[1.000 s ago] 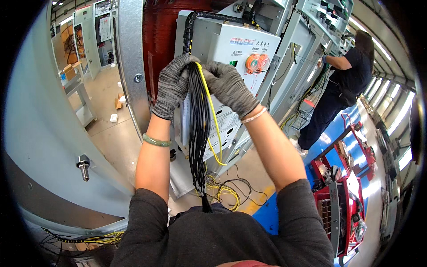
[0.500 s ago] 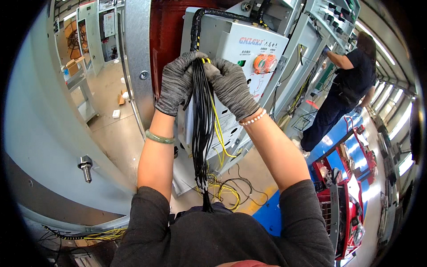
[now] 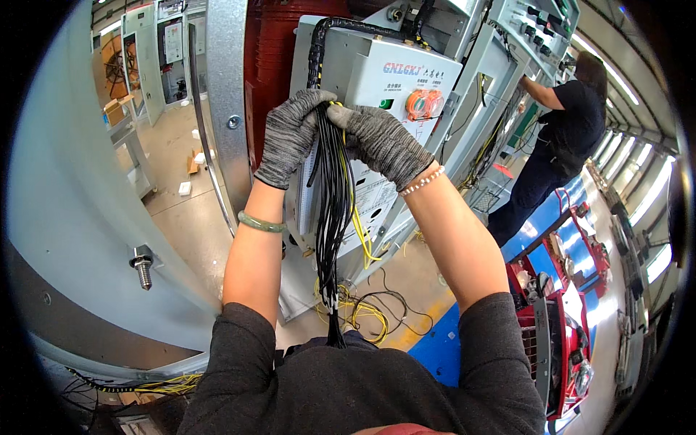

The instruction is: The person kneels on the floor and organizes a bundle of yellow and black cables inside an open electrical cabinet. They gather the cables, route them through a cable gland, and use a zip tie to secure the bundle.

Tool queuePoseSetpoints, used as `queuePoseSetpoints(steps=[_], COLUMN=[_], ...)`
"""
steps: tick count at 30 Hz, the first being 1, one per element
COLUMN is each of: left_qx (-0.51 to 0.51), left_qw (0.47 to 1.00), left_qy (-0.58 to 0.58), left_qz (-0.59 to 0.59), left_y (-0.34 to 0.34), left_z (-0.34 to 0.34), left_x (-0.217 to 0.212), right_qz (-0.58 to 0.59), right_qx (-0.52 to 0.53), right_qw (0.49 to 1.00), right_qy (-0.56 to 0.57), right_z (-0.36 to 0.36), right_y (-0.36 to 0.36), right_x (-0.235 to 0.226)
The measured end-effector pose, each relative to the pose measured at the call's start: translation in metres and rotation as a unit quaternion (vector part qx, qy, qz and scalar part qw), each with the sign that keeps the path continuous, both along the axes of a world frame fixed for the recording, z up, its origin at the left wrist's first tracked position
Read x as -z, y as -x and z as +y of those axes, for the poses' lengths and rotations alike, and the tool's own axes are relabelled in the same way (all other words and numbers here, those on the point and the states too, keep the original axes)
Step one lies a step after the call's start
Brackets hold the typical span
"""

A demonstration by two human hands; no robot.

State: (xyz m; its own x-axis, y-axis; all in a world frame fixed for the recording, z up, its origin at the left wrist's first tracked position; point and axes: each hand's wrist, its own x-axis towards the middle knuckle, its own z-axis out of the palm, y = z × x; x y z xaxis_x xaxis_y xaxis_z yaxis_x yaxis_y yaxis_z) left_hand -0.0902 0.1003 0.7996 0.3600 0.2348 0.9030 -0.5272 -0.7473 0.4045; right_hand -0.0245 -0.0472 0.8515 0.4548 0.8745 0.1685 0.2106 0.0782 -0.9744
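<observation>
At the far left a bolt sticks out of a curved grey panel, and beyond it small boxes lie on the floor. The left hand, in a grey knit glove with a green bangle on the wrist, is closed around the top of a wire bundle, fingers wrapped over it. The bundle is mostly black with a few yellow wires among them; it hangs straight down between the forearms, in front of a grey control box, and ends in a bound tip near the person's chest. A black ribbed conduit runs along the top of the box. The right hand, gloved the same and wearing a bead bracelet, pinches the bundle's top just beside the left hand, fingers curled shut on the wires. An orange knob and a green button sit on the box face behind it. Loose yellow and black wires lie on the floor below. Further right a co-worker in dark clothes reaches into an open cabinet, and a red machine stands at the lower right
</observation>
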Motion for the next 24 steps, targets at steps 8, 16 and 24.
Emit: queuePoseSetpoints(steps=[8,16,24], left_qx=[0.037,-0.01,-0.049], left_qw=[0.994,0.994,0.998], left_qy=[0.089,0.107,-0.017], left_qz=[0.043,0.015,-0.035], left_y=[0.004,0.011,0.0], left_z=[0.0,-0.009,0.005], left_x=[-0.001,-0.005,-0.001], right_qz=[-0.216,-0.478,-0.278], right_qx=[0.118,0.263,0.102], right_qw=[0.967,0.825,0.951], right_qy=[-0.071,-0.147,-0.089], right_z=[0.012,0.029,0.015], right_y=[0.008,0.018,0.012], right_x=[0.017,0.035,0.019])
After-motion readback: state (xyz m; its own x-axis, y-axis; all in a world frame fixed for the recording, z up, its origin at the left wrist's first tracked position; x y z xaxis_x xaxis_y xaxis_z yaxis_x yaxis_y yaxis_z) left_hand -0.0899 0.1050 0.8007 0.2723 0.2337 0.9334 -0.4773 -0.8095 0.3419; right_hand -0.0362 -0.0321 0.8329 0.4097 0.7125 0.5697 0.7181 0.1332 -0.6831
